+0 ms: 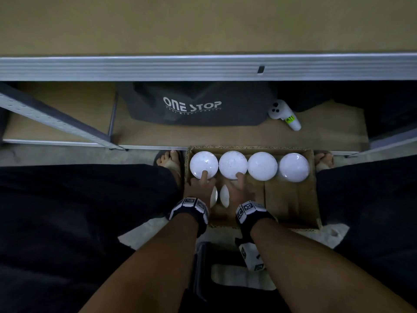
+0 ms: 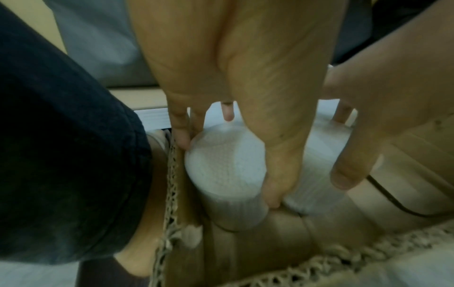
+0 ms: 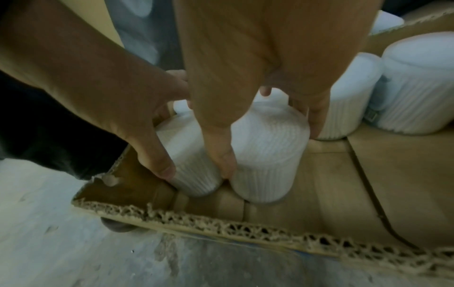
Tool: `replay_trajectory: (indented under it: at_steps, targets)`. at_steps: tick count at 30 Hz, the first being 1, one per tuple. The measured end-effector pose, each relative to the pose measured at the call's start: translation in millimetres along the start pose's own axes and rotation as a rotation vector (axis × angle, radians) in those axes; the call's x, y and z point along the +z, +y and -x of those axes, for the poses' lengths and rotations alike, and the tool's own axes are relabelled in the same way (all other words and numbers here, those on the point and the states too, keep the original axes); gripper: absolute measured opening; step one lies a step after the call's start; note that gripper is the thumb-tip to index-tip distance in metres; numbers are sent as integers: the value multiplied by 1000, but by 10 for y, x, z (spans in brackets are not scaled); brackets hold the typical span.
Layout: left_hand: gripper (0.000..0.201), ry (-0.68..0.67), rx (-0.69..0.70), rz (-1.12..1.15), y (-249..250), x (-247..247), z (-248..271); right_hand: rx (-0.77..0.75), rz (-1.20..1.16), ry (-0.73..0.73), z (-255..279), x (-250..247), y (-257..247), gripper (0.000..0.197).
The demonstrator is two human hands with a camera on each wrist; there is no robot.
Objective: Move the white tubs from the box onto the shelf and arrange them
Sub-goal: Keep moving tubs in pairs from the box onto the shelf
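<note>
A cardboard box [image 1: 291, 199] sits on the floor between my feet. Several white ribbed tubs stand in its far row, among them one [image 1: 262, 166] near the middle and one [image 1: 294, 167] at the far right. Two more tubs stand side by side in the near left corner. My left hand [image 1: 200, 185] grips the left tub [image 2: 226, 165], thumb on one side and fingers on the other. My right hand [image 1: 237, 188] grips the tub beside it [image 3: 270, 155] the same way. Both tubs rest on the box floor. The brown shelf board [image 1: 203, 23] with its metal rim [image 1: 203, 66] is above.
On the lower shelf lie a dark bag [image 1: 194, 105] printed ONE STOP and a white controller [image 1: 284, 115]. A slanted metal brace [image 1: 56, 118] crosses at the left. My sandalled feet [image 1: 169, 159] flank the box. The box's right half [image 1: 291, 199] shows bare cardboard.
</note>
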State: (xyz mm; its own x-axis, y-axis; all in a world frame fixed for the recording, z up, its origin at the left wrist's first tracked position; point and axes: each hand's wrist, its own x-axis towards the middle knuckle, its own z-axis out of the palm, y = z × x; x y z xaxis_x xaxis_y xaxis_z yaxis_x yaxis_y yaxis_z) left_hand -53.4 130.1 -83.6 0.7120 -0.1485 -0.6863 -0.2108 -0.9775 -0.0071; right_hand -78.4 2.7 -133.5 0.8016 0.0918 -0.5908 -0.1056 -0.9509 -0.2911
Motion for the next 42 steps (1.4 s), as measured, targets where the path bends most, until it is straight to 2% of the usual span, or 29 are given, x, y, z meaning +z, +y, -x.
replay_trajectory:
  at_steps: [2, 6, 11, 16, 20, 26, 32, 36, 42]
  targets:
    - [68, 9, 47, -13, -11, -18, 41, -30, 5, -24, 99, -54, 6, 57]
    - [83, -39, 44, 86, -57, -143, 126, -29, 10, -22, 323, -382, -41, 54]
    - [91, -102, 31, 136, -39, -425, 232, -8, -31, -185, 489, -918, -124, 63]
    - [91, -67, 44, 175, 38, -944, 464, 51, 37, -138, 578, -1360, -201, 78]
    - [78, 30, 113, 159, 127, -1401, 731, 26, -19, -84, 724, -1696, -247, 80]
    - [85, 210, 169, 238, 160, -1973, 1172, 17, -43, 197, 1320, -2334, -267, 71]
    - [86, 397, 265, 348, 230, -2382, 1611, -36, -102, 376, 1927, -2979, -231, 87]
    - [84, 582, 333, 393, 291, -2624, 1850, -73, -185, 533, 2184, -3245, -216, 69]
    - [78, 838, 356, 429, 365, -3011, 2096, -154, -282, 732, 2349, -3597, -229, 59]
